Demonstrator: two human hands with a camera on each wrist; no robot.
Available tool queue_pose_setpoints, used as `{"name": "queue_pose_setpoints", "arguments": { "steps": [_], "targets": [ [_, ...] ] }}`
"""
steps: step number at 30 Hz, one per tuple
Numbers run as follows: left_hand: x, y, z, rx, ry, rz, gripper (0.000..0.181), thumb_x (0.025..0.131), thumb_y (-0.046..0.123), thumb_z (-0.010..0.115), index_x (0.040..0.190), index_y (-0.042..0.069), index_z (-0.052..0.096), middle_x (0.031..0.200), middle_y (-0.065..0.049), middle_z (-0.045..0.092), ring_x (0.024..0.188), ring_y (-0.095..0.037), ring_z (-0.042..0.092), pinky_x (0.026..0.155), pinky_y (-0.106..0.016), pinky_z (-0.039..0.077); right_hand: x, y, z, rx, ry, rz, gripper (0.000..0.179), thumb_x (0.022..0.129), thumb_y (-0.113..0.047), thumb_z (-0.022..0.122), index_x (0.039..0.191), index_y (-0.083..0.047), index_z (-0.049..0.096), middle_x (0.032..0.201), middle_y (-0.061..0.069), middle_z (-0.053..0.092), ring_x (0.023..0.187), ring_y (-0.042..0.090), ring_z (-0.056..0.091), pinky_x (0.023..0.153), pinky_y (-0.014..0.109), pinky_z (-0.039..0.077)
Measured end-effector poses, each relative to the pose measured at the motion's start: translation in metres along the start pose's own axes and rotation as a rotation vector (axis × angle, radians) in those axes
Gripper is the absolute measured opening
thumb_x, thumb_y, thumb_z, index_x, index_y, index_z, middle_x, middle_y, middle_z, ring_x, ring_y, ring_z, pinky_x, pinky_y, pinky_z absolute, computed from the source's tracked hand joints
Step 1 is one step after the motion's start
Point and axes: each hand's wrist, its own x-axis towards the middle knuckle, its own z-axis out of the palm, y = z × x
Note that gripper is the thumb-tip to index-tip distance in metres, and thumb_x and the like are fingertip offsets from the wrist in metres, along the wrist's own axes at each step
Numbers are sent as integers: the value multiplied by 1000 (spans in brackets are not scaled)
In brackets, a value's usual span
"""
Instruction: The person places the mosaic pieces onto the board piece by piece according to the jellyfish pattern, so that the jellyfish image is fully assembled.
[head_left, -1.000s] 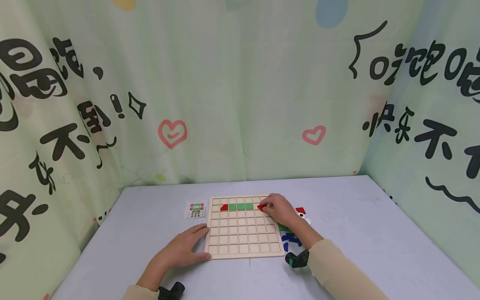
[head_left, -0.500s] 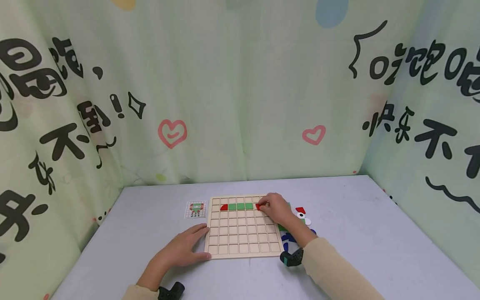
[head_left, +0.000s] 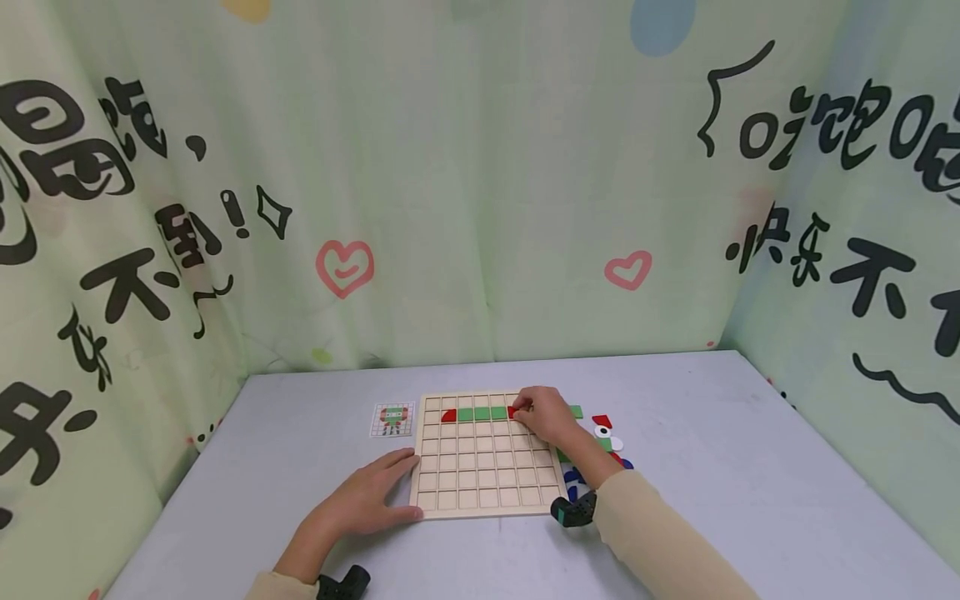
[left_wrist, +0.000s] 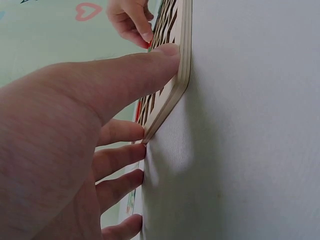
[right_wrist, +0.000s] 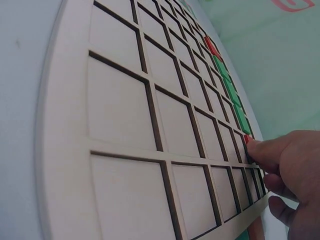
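A wooden grid board (head_left: 476,458) lies on the table. In its second row from the far edge sit a red piece with a rounded corner (head_left: 449,415) and several green square tiles (head_left: 482,413). My right hand (head_left: 551,417) pinches another small red piece (head_left: 512,412) between thumb and fingertips, right beside the last green tile. Its fingers partly hide that piece; the right wrist view shows the red edge (right_wrist: 246,140) low in the grid. My left hand (head_left: 371,496) rests at the board's left side, its thumb on the near corner and its fingers extended along the edge.
A small pattern card (head_left: 392,419) with a gridded figure lies left of the board. Several loose pieces, among them a white disc with a black dot (head_left: 602,432) and blue ones (head_left: 573,477), lie to the right, partly behind the right forearm. A printed curtain (head_left: 480,208) surrounds the table.
My right hand has slid a little left with the red piece, bringing it up against the row of green tiles. More loose pieces show behind the forearm. The left hand stays put.
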Motion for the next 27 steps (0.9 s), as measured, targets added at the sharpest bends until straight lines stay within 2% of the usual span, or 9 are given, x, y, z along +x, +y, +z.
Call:
{"name": "queue_pose_setpoints", "arguments": {
  "steps": [12, 21, 27],
  "targets": [
    [1, -3, 1, 10, 16, 20, 79, 81, 46, 74, 143, 6, 46, 151, -12, 41, 138, -34, 41, 110, -54, 38, -2, 9, -4, 26, -10, -33, 12, 88, -10, 69, 99, -8, 73, 86, 2, 65, 77, 15, 52, 72, 31, 48],
    [1, -3, 3, 8, -2, 3, 80, 80, 49, 73, 144, 8, 46, 152, -11, 40, 140, -33, 40, 111, -53, 37, -9, 19, -14, 24, -9, 7, 14, 88, -14, 69, 101, -10, 72, 88, 1, 63, 75, 15, 49, 65, 27, 42],
    [1, -3, 2, 7, 12, 23, 79, 81, 46, 74, 143, 7, 46, 151, -12, 41, 138, -34, 41, 110, -54, 38, -14, 25, -24, 27, -15, 10, 16, 89, -13, 68, 104, -11, 72, 92, 3, 64, 77, 16, 49, 63, 25, 44]
  ]
}}
